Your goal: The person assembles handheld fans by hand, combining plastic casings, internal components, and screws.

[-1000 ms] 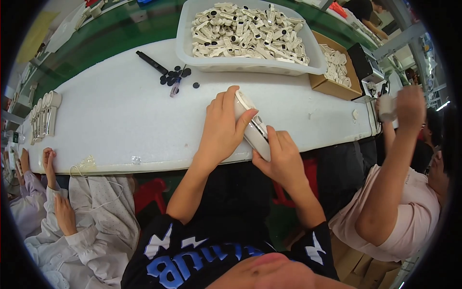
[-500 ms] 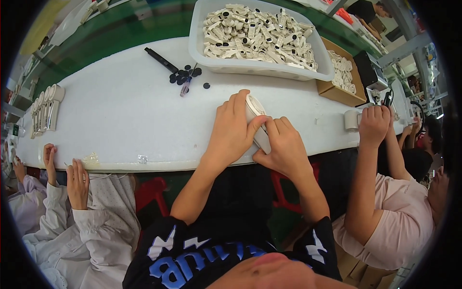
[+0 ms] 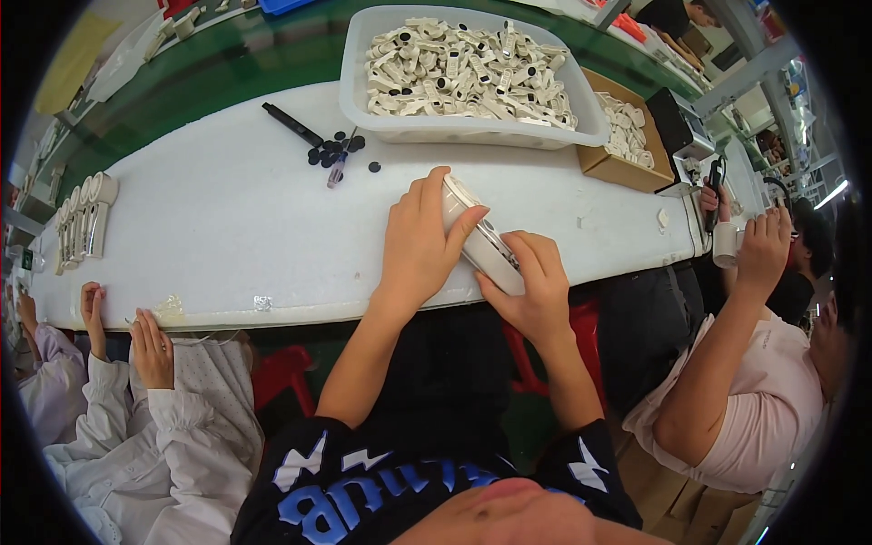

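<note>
Looking down past a black shirt (image 3: 409, 481), with a red stool (image 3: 286, 372) off to the left. Gripping a white device (image 3: 498, 263) just over the near side of the desk (image 3: 218, 209), slanted, with its far end toward the left. Clamped on that far end with the left hand (image 3: 418, 241), and on the near end with the right hand (image 3: 536, 286). Farther up, a bunch of black discs (image 3: 357, 143) plus a screwdriver (image 3: 337, 169) among them, and a black tool (image 3: 292, 125) near those. Way left, a row of white pieces (image 3: 91, 218). Past all that, a big tub (image 3: 472, 134) heaped with small parts (image 3: 463, 77), right beside a carton (image 3: 618, 173) of pale bits (image 3: 625, 132).
</note>
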A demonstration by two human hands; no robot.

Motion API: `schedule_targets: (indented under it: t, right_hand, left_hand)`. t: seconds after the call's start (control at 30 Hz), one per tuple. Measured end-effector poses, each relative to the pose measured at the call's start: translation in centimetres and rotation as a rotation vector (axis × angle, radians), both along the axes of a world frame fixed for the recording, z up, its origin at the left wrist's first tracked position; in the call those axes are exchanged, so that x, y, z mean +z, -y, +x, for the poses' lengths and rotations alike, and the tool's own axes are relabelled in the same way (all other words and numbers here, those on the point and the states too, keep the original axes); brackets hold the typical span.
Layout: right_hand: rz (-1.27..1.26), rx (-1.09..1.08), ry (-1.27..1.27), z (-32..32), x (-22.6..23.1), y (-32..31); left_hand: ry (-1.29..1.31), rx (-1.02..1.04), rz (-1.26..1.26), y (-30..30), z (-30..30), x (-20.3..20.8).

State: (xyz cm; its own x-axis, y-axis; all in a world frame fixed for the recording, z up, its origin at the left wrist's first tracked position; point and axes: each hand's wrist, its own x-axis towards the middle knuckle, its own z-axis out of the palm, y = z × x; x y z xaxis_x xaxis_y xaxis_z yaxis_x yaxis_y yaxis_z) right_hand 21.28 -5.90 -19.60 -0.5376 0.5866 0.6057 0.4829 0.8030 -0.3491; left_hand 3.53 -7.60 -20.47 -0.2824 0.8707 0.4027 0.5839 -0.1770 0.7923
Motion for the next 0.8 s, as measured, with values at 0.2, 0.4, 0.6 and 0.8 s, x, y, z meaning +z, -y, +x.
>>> schedule_targets:
  t: [0.2, 0.4, 0.6, 0.8]
  right_hand:
    - [0.103, 0.055, -0.029, 0.1, -0.5, -0.2]
    - [-0.096, -0.044, -0.150, -0.5, -1.3, 1.2]
    - [-0.285, -0.024, -0.098, 0.7, -1.1, 2.1]
    - [-0.267, 0.107, -0.206, 0.4, -1.4, 2.4]
  left_hand:
    - [-0.035, 0.014, 0.058, -0.2, 0.6, -0.2]
    - [0.410, -0.167, -0.019, 2.0, -0.8, 0.9]
    - [0.387, -0.238, 0.032, 6.7, -2.7, -0.5]
    - [-0.004, -0.144, 0.087, 7.3, -1.7, 0.8]
